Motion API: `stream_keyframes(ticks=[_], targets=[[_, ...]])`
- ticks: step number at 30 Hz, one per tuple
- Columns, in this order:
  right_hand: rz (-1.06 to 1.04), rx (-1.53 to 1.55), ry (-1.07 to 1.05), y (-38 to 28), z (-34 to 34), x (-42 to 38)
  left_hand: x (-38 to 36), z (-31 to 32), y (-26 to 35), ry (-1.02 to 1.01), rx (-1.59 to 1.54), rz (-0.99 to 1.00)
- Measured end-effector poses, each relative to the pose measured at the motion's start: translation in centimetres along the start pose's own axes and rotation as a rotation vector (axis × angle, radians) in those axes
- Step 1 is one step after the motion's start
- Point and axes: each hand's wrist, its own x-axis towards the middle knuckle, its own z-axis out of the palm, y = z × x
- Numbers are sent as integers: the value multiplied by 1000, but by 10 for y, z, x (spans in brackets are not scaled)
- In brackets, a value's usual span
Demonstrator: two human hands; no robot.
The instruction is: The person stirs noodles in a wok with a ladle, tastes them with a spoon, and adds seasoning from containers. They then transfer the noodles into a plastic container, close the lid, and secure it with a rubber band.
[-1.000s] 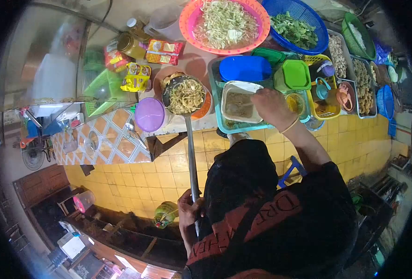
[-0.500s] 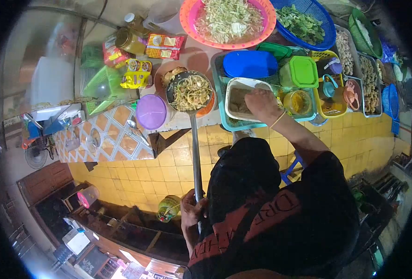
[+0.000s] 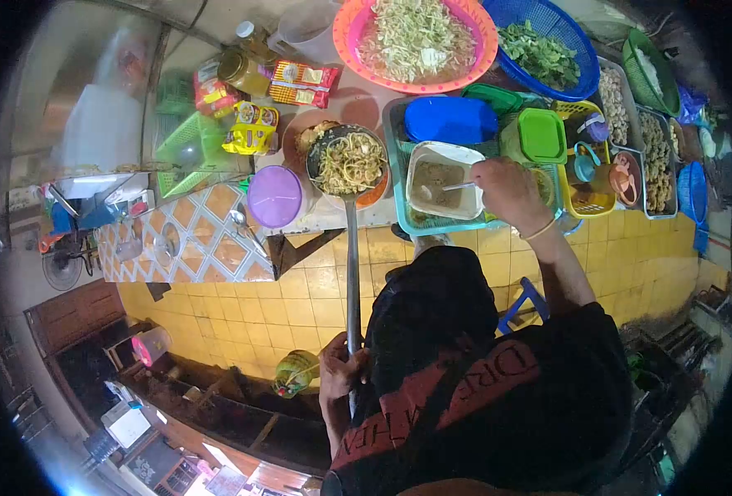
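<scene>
My left hand (image 3: 343, 366) is closed around the long metal handle of a wok ladle (image 3: 352, 273). In the ladle's dark bowl lies a heap of noodle-like strips with pale pieces (image 3: 351, 164). Closed on a small spoon (image 3: 460, 188), my right hand (image 3: 511, 194) is at the right side of a white container (image 3: 421, 207). The spoon reaches over the grey-brown seasoning (image 3: 439, 176) inside. A green-lidded tub (image 3: 541, 135) and a blue-lidded box (image 3: 450, 118) stand close by in a turquoise tray (image 3: 396, 149).
A pink basin (image 3: 486, 50) of shredded cabbage and a blue basket (image 3: 588, 45) of greens stand at the back. Left of the ladle are a purple-lidded tub (image 3: 274, 197) and seasoning packets (image 3: 303, 83). A yellow basket (image 3: 602, 204) holds more pots on the right.
My right hand has moved right, from over the white container to its right side, and the spoon now shows. My left hand keeps its hold on the ladle. The view has shifted slightly.
</scene>
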Motion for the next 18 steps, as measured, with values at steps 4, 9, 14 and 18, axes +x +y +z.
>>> stream_keyframes(ticks=[4,9,14,18], targets=[[-24,118,23,1,-22,-10,7,-3,-11,-32,-5,12],[97,173,-10,1,-34,-14,5,-8,-19,-48,-59,25],[-68,288,147,-4,-67,-17,0,-7,-22,-89,-55,46],[-147,316,292,-24,-85,-13,-6,-10,-18,-117,-37,-13]])
